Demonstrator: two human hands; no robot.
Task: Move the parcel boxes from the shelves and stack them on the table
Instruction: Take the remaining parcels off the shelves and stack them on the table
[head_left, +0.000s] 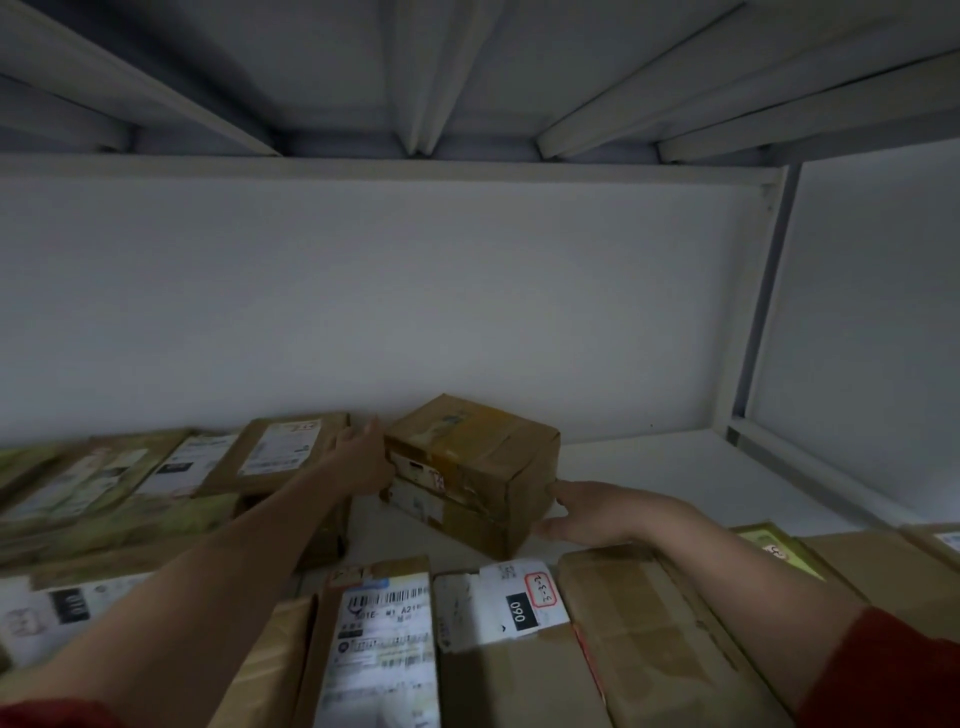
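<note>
On the dim white shelf (654, 467) at mid-frame, my left hand (363, 460) and right hand (589, 512), fingers straight, touch the taped parcel box (475, 457) from either side.

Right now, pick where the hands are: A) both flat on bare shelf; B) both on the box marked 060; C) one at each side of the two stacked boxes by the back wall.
C: the left hand and the right hand flank the stacked boxes.

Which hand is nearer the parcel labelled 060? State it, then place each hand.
Right. The right hand reaches just beyond the 060 parcel, at the right side of the stacked boxes. The left hand is farther back, against their left side.
</note>
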